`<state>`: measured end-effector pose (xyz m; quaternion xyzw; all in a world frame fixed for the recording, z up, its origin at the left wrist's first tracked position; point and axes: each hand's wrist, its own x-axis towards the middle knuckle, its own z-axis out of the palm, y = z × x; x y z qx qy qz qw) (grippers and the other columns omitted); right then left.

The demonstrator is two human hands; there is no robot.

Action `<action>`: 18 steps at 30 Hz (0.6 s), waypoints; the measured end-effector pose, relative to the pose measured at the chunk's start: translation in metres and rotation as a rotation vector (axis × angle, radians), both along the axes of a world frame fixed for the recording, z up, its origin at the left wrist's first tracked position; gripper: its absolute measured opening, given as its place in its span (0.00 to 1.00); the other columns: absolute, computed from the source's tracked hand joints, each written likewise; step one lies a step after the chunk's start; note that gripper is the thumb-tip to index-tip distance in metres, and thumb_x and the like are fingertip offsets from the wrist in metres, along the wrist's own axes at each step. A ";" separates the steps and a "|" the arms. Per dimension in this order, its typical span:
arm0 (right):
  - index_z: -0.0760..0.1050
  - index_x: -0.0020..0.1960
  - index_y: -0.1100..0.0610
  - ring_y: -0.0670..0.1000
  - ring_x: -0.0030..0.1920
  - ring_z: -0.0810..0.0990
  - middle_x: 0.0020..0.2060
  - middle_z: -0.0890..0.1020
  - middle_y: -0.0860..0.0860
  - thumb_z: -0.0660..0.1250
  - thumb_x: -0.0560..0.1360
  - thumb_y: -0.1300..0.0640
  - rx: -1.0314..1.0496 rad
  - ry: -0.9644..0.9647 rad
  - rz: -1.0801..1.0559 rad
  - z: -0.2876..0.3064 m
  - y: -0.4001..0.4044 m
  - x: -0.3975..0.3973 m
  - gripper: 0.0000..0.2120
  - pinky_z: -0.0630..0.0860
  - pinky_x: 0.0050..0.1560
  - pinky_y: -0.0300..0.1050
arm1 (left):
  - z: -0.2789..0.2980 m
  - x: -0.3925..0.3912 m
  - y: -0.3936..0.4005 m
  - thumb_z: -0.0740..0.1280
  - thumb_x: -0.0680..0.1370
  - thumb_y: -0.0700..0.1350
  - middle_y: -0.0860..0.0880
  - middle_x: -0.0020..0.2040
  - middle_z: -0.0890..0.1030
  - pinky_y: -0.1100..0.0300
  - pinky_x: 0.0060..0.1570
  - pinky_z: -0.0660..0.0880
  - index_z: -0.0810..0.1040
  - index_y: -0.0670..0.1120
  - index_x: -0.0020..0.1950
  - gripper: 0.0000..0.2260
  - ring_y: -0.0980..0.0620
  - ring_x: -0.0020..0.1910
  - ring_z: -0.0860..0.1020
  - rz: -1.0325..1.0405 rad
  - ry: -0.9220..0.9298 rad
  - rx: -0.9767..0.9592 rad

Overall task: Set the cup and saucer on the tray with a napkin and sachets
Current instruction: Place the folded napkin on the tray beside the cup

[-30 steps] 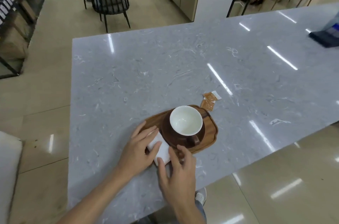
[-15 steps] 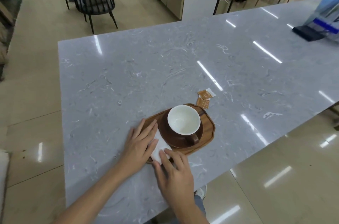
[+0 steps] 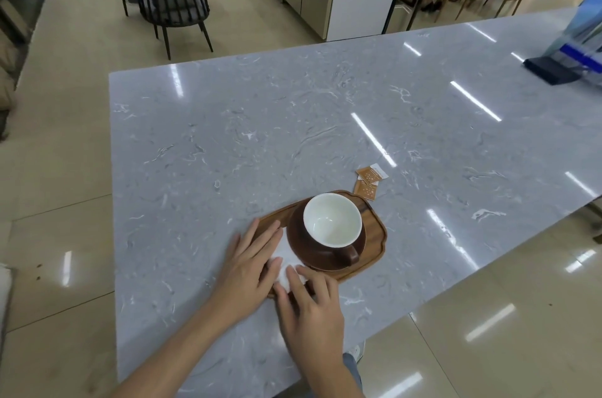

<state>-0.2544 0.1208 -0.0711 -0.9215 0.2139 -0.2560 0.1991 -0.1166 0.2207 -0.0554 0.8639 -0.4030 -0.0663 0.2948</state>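
White paper napkin (image 3: 284, 258) lies on the wooden tray (image 3: 374, 228) under the flat, unclenched left hand (image 3: 250, 262) and right hand (image 3: 309, 300), so a careless push could nudge the cup (image 3: 332, 225) and saucer (image 3: 294, 236) just beyond the fingertips, while the sachets (image 3: 368, 182) wait on the desk (image 3: 228, 137) farther off.

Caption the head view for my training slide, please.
Both hands, left hand and right hand, flatten a napkin on the tray beside the cup; sachets wait outside.

We see the cup (image 3: 333, 224) on its saucer (image 3: 294, 246) on the tray (image 3: 374, 228), napkin (image 3: 286, 259) left of it, sachets (image 3: 368, 184) behind on the counter (image 3: 228, 137).
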 end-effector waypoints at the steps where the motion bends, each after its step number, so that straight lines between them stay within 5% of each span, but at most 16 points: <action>1: 0.83 0.60 0.52 0.52 0.56 0.78 0.55 0.83 0.49 0.71 0.78 0.45 0.007 0.003 -0.002 0.000 -0.001 0.001 0.15 0.81 0.49 0.41 | 0.001 0.002 -0.001 0.52 0.83 0.54 0.59 0.81 0.60 0.41 0.80 0.52 0.63 0.50 0.80 0.26 0.55 0.83 0.45 0.004 -0.014 0.011; 13: 0.81 0.64 0.51 0.50 0.58 0.77 0.59 0.83 0.46 0.66 0.81 0.45 -0.024 0.017 0.074 -0.002 -0.011 0.001 0.16 0.75 0.62 0.45 | 0.002 -0.009 -0.002 0.49 0.82 0.59 0.59 0.83 0.50 0.44 0.81 0.49 0.52 0.51 0.83 0.30 0.56 0.82 0.40 0.029 -0.034 0.117; 18: 0.82 0.61 0.47 0.47 0.58 0.77 0.59 0.82 0.42 0.70 0.78 0.45 0.041 0.023 0.141 0.011 -0.021 -0.002 0.14 0.72 0.61 0.36 | 0.007 -0.013 -0.005 0.52 0.82 0.59 0.61 0.82 0.52 0.45 0.81 0.48 0.54 0.52 0.82 0.29 0.58 0.82 0.40 0.065 0.009 0.058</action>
